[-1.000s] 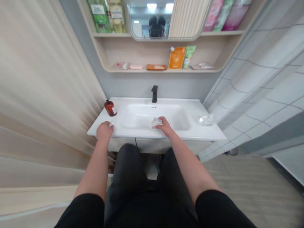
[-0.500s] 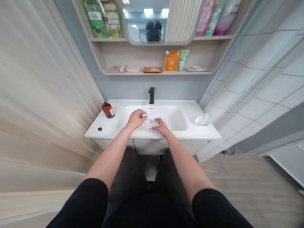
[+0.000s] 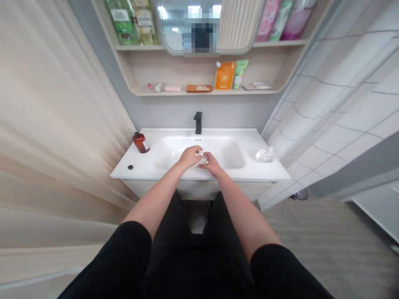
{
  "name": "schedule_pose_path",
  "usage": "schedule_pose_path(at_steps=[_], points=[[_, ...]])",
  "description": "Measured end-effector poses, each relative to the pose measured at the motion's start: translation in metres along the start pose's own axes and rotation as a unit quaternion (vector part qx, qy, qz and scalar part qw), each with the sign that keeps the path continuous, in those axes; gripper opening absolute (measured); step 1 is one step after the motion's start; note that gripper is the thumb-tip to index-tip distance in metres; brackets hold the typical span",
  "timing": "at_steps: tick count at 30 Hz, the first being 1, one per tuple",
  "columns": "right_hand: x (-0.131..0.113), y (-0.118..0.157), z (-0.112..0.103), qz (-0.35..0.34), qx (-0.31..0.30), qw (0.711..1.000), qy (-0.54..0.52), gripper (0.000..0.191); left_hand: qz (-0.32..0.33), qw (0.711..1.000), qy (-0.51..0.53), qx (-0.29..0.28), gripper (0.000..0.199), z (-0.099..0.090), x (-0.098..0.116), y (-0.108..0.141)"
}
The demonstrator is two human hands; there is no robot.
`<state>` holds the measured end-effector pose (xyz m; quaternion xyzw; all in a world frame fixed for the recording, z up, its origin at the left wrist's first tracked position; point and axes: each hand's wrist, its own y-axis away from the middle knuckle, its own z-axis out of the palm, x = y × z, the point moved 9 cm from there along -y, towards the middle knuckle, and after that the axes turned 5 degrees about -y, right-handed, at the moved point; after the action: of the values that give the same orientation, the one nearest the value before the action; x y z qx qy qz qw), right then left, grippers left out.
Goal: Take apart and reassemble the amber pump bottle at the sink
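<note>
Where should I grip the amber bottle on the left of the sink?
Wrap your fingers around the round body of the amber glass bottle, below the neck, coming from the front on the basin side. It appears to stand upright in the back left corner of the white sink, so the front is the open side.

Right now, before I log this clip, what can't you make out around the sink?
Head view:
Clear object: left hand and right hand hide most of it.
Top-shelf packets: cut off by the top edge.
Clear thing on the sink: too blurred to name.
Black speck: too small to tell.
</note>
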<state>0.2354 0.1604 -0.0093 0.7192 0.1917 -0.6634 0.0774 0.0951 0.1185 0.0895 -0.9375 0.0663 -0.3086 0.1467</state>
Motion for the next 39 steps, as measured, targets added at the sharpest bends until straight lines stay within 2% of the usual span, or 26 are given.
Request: schedule_pose_path(at_steps=[5, 9, 12, 16, 20, 27, 32, 39], points=[[0.005, -0.001, 0.000, 0.007, -0.002, 1.000, 0.009, 0.077, -0.045, 0.985, 0.147, 0.083, 0.038, 0.034, -0.031, 0.021], [0.003, -0.004, -0.001, -0.001, 0.005, 1.000, 0.027, 0.076, -0.062, 0.973, 0.192, 0.110, 0.036, 0.044, -0.047, 0.023], [0.001, -0.004, -0.001, -0.002, 0.004, 0.999, 0.036, 0.077, -0.061, 0.971, 0.201, 0.117, 0.035, 0.046, -0.052, 0.022], [-0.002, -0.003, -0.002, -0.007, 0.005, 0.999, 0.037, 0.074, -0.047, 0.968, 0.212, 0.124, 0.045, 0.044, -0.053, 0.023], [-0.002, -0.001, -0.002, -0.003, 0.005, 1.000, 0.024, 0.073, -0.020, 0.974, 0.202, 0.101, 0.042, 0.046, -0.047, 0.024], [0.000, -0.002, -0.002, -0.001, 0.015, 1.000, 0.026, 0.073, -0.043, 0.977, 0.186, 0.094, 0.044, 0.047, -0.049, 0.022], [-0.001, -0.001, -0.002, 0.016, 0.015, 0.999, 0.048, 0.072, -0.012, 0.979, 0.182, 0.094, 0.040, 0.043, -0.044, 0.021], [-0.009, 0.000, -0.004, 0.007, 0.025, 0.998, 0.054, 0.069, -0.026, 0.979, 0.182, 0.092, 0.039, 0.040, -0.040, 0.023]])
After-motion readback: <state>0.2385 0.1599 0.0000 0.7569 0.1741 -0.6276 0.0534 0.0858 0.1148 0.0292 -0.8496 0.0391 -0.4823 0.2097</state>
